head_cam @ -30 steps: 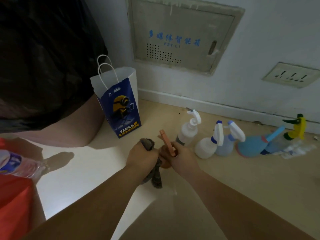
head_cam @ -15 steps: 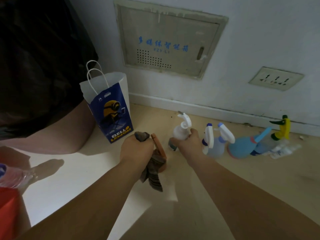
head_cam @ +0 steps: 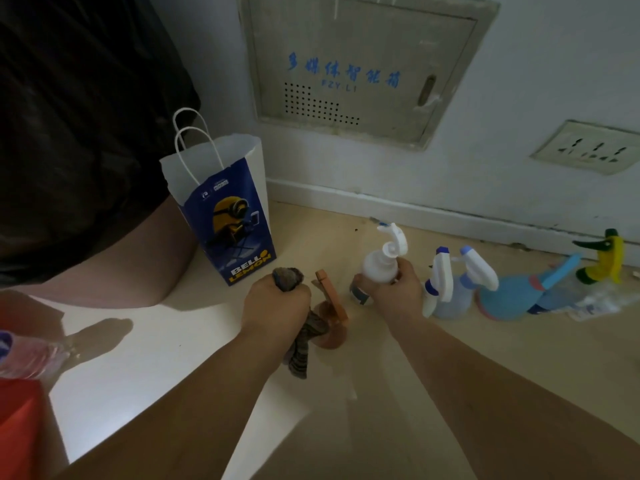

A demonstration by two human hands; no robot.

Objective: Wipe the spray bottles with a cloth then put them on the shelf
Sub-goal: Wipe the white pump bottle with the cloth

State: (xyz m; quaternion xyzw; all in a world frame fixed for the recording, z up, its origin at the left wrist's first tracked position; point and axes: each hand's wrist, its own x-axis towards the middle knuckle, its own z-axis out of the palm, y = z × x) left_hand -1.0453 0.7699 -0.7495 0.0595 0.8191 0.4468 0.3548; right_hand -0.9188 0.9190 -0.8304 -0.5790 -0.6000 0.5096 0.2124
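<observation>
the paper bag [head_cam: 231,216] reads "bell lemon"; the wall panel [head_cam: 360,67] reads "fzy-l1" (under blue chinese characters).

Orange spray bottle [head_cam: 333,304] partly behind cloth [head_cam: 300,346]

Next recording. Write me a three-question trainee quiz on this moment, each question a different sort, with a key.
1. Fill in: in the head view, the paper bag stands to the ___ of the orange spray bottle.
2. True or false: the left hand grips the cloth.
3. The right hand grips: A the orange spray bottle; B the white spray bottle; C nothing.
Key: 1 left; 2 true; 3 B.
</observation>
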